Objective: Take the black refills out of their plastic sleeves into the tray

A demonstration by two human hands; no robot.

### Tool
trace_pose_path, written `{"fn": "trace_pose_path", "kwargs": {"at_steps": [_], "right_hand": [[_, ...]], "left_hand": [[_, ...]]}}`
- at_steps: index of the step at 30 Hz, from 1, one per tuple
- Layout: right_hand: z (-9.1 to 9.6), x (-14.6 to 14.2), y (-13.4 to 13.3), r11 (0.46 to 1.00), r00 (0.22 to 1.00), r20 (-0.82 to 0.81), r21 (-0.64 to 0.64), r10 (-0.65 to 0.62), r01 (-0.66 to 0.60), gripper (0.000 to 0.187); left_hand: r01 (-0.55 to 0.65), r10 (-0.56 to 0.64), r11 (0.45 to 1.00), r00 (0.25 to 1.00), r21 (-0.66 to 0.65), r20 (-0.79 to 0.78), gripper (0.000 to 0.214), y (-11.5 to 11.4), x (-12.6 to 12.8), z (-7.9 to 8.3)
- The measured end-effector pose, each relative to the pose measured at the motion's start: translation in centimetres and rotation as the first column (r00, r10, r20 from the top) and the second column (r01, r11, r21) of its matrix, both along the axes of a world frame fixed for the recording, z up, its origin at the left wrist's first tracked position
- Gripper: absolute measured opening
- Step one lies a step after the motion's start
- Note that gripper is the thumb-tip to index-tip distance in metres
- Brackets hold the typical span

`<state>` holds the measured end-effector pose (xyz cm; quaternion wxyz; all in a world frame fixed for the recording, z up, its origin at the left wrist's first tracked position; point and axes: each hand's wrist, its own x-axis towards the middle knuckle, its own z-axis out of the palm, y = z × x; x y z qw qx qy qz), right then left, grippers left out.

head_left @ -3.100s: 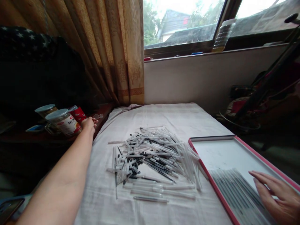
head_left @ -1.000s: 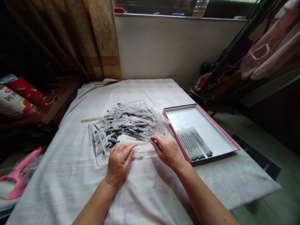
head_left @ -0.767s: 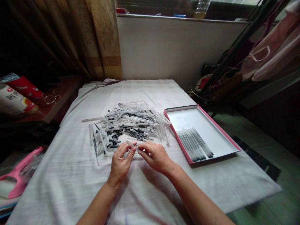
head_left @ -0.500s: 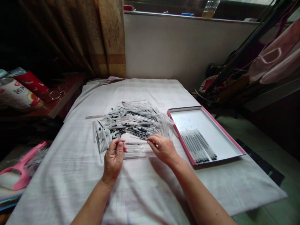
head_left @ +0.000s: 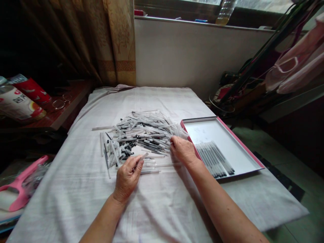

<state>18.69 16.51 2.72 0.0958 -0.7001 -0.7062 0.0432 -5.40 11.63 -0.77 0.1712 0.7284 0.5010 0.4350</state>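
A heap of clear pen barrels, black refills and small caps lies on the white cloth of the table. My left hand rests at the heap's near edge, fingers pinched on a clear pen barrel that pokes up to the right. My right hand reaches into the heap's right side, fingers curled down among the parts; what they grip is hidden. A shallow pink-rimmed tray to the right holds a row of finished pens.
A dark side table at the left carries jars, a red packet and spectacles. A pink object lies low on the left. A curtain and a white wall stand behind; clutter and a tiled floor are at the right.
My right hand moved right and further into the heap. My left hand dropped slightly toward me, still pinching the clear barrel, which now tilts to the right.
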Motion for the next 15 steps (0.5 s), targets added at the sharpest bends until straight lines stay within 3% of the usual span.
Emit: {"fn": "trace_pose_path", "kwargs": {"at_steps": [3,6,8,11,13,15], "right_hand": [[0.4,0.2,-0.1,0.999,0.996,-0.078,0.013,0.042,-0.041,0.023],[0.4,0.5,-0.5,0.987,0.914,-0.379,0.112,0.147,-0.113,0.024],[0.3,0.5,-0.8,0.982,0.759,-0.623,0.132,0.188,-0.135,0.023],[0.0,-0.2,-1.2,0.986,0.488,-0.863,0.060,0.129,-0.154,0.022],[0.1,-0.8,-1.6,0.990,0.370,-0.924,0.044,0.093,-0.137,0.023],[0.6,-1.4,-2.0,0.993,0.303,-0.949,0.062,0.089,-0.098,0.024]], "left_hand": [[-0.002,0.002,1.000,1.000,0.007,-0.018,0.024,0.0,0.1,0.0],[-0.017,0.016,1.000,1.000,-0.013,-0.016,0.026,0.0,0.1,0.1],[-0.025,0.024,0.999,1.000,-0.033,-0.009,0.027,0.0,0.1,0.1],[-0.051,0.052,0.997,0.999,-0.060,0.010,0.025,0.0,0.0,0.1],[-0.069,0.071,0.995,0.997,-0.077,0.021,0.024,-0.1,0.0,0.1],[-0.073,0.075,0.994,0.997,-0.088,0.028,0.023,-0.1,0.0,0.1]]}}
